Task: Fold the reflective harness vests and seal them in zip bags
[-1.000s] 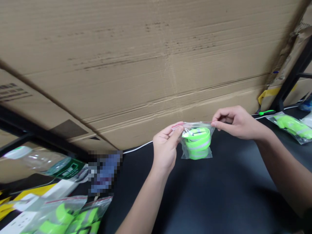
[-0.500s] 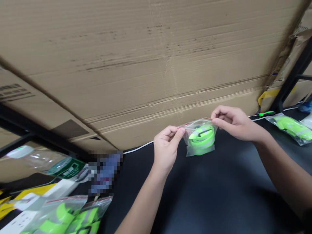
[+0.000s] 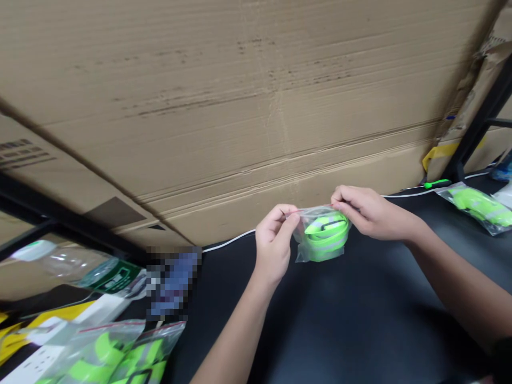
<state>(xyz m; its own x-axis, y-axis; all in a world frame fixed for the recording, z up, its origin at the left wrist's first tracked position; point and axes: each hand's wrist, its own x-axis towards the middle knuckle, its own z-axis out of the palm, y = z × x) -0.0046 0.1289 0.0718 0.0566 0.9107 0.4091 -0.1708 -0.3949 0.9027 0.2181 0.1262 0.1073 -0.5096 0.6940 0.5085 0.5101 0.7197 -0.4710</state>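
Observation:
A clear zip bag [image 3: 320, 253] with a red line along its top edge hangs over the dark table, a coiled neon-green reflective strap [image 3: 330, 237] with a black buckle inside it. My left hand [image 3: 276, 240] pinches the bag's top left corner between thumb and fingers. At the top right part of the same edge, my right hand [image 3: 362, 210] is closed on the bag, thumb against fingers. Both hands are near the cardboard, with the bag between them.
Tall cardboard [image 3: 240, 106] stands behind the black table [image 3: 328, 330]. More bagged green straps [image 3: 100, 357] lie lower left, beside a white power strip [image 3: 36, 365] and a plastic bottle [image 3: 108, 274]. Another bagged strap [image 3: 480, 205] lies at right, near a green-and-black tool [image 3: 438, 184].
My right hand has moved left along the bag's top edge, closer to my left hand. The bag has shifted slightly left and down.

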